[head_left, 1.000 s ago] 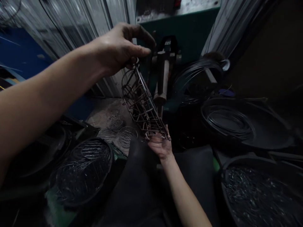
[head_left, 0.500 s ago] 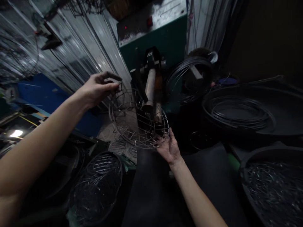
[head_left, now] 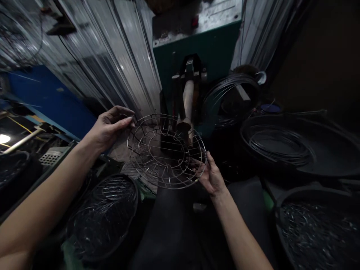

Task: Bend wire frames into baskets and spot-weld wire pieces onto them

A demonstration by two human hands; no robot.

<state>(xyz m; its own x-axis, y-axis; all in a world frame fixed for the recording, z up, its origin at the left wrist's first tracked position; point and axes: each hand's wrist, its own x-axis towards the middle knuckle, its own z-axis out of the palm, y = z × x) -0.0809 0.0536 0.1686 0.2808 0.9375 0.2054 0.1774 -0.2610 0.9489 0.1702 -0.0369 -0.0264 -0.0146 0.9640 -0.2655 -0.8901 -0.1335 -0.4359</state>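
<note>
A round wire frame [head_left: 168,183] of concentric rings and short cross wires hangs in front of the machine, slightly tilted. My left hand [head_left: 114,125] pinches its upper left rim between thumb and fingers. On the lower right, my right hand [head_left: 209,174] grips the rim, with some fingers behind the wires. Just beyond the frame, a metal cylinder arm [head_left: 188,99] sticks out of the green machine [head_left: 197,47]; its lower end is partly behind the rings.
Wire coils lie in a black basin [head_left: 281,144] at right. Small metal pieces fill another basin [head_left: 317,232] at lower right. A tub [head_left: 104,217] of wire parts stands lower left. A wire coil [head_left: 233,84] hangs beside the machine.
The wire frame has turned flatter towards me, so its rings show more fully. Both hands have shifted slightly down with it, still gripping. The whole view has shifted.
</note>
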